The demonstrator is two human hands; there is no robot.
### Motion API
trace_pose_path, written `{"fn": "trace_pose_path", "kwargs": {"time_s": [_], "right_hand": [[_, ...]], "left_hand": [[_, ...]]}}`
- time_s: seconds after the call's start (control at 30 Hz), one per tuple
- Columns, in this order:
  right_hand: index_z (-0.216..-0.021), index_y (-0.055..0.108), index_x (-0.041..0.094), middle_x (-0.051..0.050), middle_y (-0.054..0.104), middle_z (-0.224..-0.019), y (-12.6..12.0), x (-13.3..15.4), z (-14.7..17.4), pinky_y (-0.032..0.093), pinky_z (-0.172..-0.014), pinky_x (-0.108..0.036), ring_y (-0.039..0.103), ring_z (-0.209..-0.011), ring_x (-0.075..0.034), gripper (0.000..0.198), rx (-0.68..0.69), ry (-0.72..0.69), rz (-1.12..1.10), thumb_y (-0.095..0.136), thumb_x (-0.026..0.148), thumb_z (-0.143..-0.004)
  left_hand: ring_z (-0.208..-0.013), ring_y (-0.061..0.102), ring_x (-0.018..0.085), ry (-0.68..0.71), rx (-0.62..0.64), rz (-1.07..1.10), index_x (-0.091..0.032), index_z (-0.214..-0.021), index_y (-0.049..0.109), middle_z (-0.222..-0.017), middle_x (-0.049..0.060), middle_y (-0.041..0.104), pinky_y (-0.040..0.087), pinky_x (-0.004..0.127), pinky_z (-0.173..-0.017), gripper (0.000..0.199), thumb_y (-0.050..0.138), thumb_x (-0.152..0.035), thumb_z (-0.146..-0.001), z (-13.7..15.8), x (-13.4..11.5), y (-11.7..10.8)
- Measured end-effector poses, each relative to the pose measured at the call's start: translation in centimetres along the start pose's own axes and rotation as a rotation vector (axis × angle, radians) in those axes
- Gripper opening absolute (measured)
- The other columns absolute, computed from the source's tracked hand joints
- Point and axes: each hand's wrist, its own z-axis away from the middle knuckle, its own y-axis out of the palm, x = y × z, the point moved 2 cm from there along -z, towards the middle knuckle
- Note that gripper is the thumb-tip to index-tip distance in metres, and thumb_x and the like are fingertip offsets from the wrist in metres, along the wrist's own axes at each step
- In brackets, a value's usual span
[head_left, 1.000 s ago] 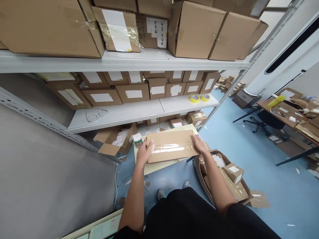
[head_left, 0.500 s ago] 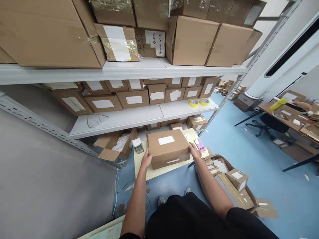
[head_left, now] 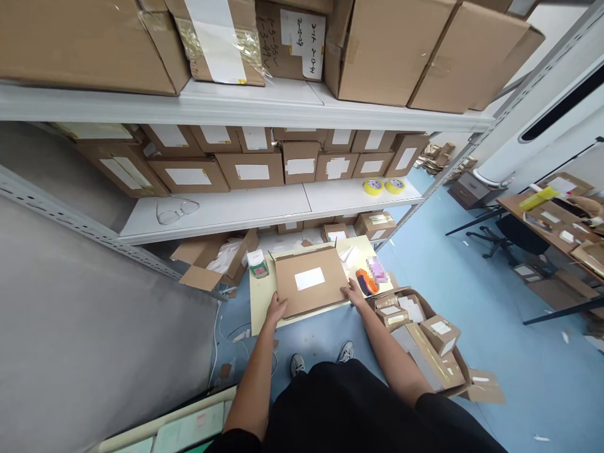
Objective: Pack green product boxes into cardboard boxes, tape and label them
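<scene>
A brown cardboard box [head_left: 325,264] with a white label on its top face is between my two hands, over a pale yellow board [head_left: 260,308]. My left hand [head_left: 277,308] grips its near left corner, thumb on top. At the near right corner, my right hand [head_left: 353,292] is closed on the box edge. Whether the box touches the board is hidden. An orange and dark blue tape dispenser [head_left: 367,282] lies just right of my right hand, beside a purple-pink item [head_left: 377,269]. A green and white small box [head_left: 257,264] stands left of the cardboard box.
Shelves above hold labelled cartons [head_left: 252,170], two yellow tape rolls [head_left: 372,186] and a pair of glasses [head_left: 177,211]. An open carton [head_left: 201,277] with white papers sits at left. A large carton [head_left: 486,387] full of boxes stands on the floor at right.
The box has come down and tipped, so its top face now shows more and its front side is hidden. Both hands moved with it. The orange dispenser is now uncovered.
</scene>
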Motion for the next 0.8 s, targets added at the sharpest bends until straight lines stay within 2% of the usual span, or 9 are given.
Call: {"fn": "trace_pose_path", "kwargs": {"time_s": [0.07,0.17,0.3,0.4,0.5,0.57,0.63,0.8], "right_hand": [[-0.124,0.067,0.023,-0.007,0.073,-0.124,0.2,0.2,-0.3,0.051,-0.104,-0.039,0.066,-0.119,-0.027,0.061,-0.009,-0.004,0.021,0.072,0.04,-0.066],[-0.119,0.067,0.021,-0.008,0.074,-0.118,0.3,0.8,-0.4,0.052,-0.101,-0.039,0.067,-0.113,-0.028,0.056,0.007,-0.004,0.035,0.072,0.044,-0.068],[-0.113,0.068,0.021,-0.009,0.073,-0.116,-0.7,1.4,0.2,0.054,-0.094,-0.037,0.069,-0.106,-0.027,0.051,-0.042,-0.03,0.021,0.072,0.046,-0.069],[-0.127,0.066,0.022,-0.009,0.072,-0.117,-2.0,1.7,0.9,0.055,-0.093,-0.038,0.069,-0.104,-0.026,0.062,-0.094,-0.058,-0.004,0.072,0.045,-0.069],[-0.138,0.061,0.023,-0.009,0.072,-0.118,-3.1,2.2,1.6,0.054,-0.094,-0.038,0.069,-0.104,-0.026,0.074,-0.067,-0.107,-0.01,0.069,0.038,-0.067],[-0.137,0.062,0.022,-0.009,0.072,-0.119,-3.6,2.6,2.0,0.054,-0.095,-0.039,0.068,-0.105,-0.027,0.075,-0.058,-0.132,-0.005,0.068,0.036,-0.064],[-0.133,0.063,0.021,-0.01,0.073,-0.116,-4.0,3.2,2.2,0.054,-0.096,-0.042,0.068,-0.106,-0.029,0.072,-0.073,-0.138,-0.01,0.069,0.035,-0.062],[-0.122,0.063,0.024,-0.01,0.074,-0.117,-3.8,4.0,2.0,0.053,-0.102,-0.046,0.066,-0.117,-0.032,0.057,-0.001,-0.171,-0.061,0.068,0.038,-0.067]], "left_hand": [[-0.13,0.064,0.03,-0.006,0.0,-0.004,-0.016,-0.148,0.05,-0.138,0.017,0.068,0.049,0.039,-0.109,0.076,0.077,-0.025,-0.077,-0.3,-0.1,0.1],[-0.124,0.068,0.029,0.075,0.036,0.045,-0.017,-0.143,0.053,-0.133,0.015,0.071,0.052,0.039,-0.106,0.074,0.076,-0.019,-0.074,-0.6,-0.4,0.3],[-0.132,0.063,0.027,0.172,0.031,0.166,-0.018,-0.147,0.051,-0.143,0.015,0.065,0.049,0.039,-0.112,0.076,0.071,-0.012,-0.074,-0.2,-0.1,0.4],[-0.14,0.056,0.026,0.205,0.016,0.273,-0.02,-0.155,0.041,-0.153,0.016,0.057,0.046,0.039,-0.116,0.086,0.073,-0.013,-0.076,0.8,0.2,0.4],[-0.137,0.059,0.028,0.214,0.057,0.331,-0.026,-0.164,0.028,-0.157,0.016,0.053,0.048,0.042,-0.115,0.107,0.083,-0.017,-0.072,1.9,0.3,0.4],[-0.134,0.062,0.029,0.228,0.104,0.306,-0.027,-0.165,0.025,-0.154,0.015,0.056,0.048,0.044,-0.116,0.114,0.087,-0.02,-0.069,2.5,0.0,0.4],[-0.135,0.061,0.03,0.259,0.12,0.246,-0.026,-0.165,0.029,-0.151,0.013,0.06,0.046,0.045,-0.118,0.114,0.088,-0.021,-0.068,3.0,-0.6,0.4],[-0.142,0.055,0.03,0.338,0.021,0.116,-0.027,-0.163,0.031,-0.154,0.01,0.057,0.042,0.043,-0.121,0.102,0.082,-0.019,-0.075,3.3,-2.1,0.3]]}}
